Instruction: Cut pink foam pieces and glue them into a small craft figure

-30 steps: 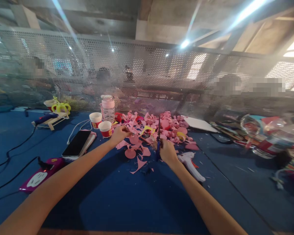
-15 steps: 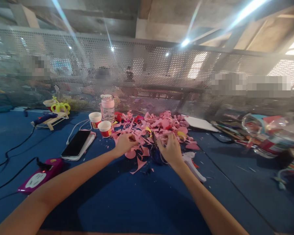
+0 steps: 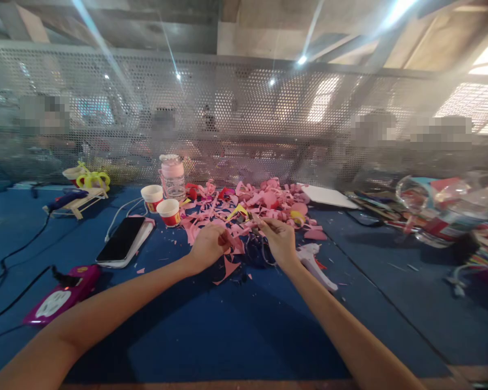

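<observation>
Head view, looking forward and down across a blue table (image 3: 211,336) toward a perforated metal screen. Two bare forearms reaching in from the bottom edge, meeting near the middle.

Left hand (image 3: 207,246) curled, fingers closed around a small pink scrap (image 3: 232,245) at the near edge of the heap. Right hand (image 3: 280,241) just beside it, fingertips pinched together on something small and hard to make out; dark-handled scissors (image 3: 257,250) lying on the table between and under the two hands, whether touched by the right hand cannot be told.

Behind the hands, a wide pile of pink cuttings (image 3: 264,203), mixed with a few red and yellow bits. White glue gun (image 3: 315,262) lying just right of the right wrist.

Left of the pile: two small red-and-white paper cups (image 3: 167,211), a clear jar with a pink lid (image 3: 173,176), a black phone (image 3: 122,246) face up, a purple power strip (image 3: 61,298) nearer the table edge.

Judging by the amount of offcuts, much cutting already done; a piece in hand not yet finished, no completed item visible.
</observation>
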Action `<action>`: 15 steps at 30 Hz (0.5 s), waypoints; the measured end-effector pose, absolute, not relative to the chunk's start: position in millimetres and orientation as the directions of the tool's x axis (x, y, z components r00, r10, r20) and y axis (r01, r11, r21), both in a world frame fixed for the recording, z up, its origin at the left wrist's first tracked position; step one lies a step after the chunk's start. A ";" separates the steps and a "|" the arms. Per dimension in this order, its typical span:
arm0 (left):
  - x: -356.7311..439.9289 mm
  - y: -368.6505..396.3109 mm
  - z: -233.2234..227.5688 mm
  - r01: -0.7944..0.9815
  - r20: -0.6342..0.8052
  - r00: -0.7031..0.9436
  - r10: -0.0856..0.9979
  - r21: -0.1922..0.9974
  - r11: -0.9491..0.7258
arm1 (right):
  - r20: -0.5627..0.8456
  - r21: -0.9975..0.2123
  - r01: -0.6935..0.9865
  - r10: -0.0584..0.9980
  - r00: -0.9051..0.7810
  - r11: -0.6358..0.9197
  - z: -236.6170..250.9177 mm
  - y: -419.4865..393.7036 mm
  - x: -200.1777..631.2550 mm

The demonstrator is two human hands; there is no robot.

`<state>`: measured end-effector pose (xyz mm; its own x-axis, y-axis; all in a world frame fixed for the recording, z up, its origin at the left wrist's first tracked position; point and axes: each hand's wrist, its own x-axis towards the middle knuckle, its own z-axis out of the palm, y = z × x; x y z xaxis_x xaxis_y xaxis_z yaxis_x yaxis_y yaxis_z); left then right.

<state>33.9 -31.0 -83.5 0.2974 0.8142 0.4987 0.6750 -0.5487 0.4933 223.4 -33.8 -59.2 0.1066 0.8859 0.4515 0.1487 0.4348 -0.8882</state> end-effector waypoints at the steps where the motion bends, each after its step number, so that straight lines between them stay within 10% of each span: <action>1: 34.4 -31.9 -83.8 0.675 0.499 0.298 0.814 0.493 -0.549 | 0.441 -0.895 0.130 0.889 0.121 0.427 -60.0 -33.7 222.9; 15: 36.2 -36.0 -85.7 0.654 0.471 0.281 0.836 0.543 -0.526 | 0.351 -0.923 -0.088 0.914 0.202 0.374 -68.5 -33.8 212.0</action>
<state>36.2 -36.0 -85.7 0.2812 0.8361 0.4711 0.6541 -0.5261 0.5434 212.0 -33.8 -68.5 0.2016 0.9142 0.3515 -0.0882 0.3743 -0.9231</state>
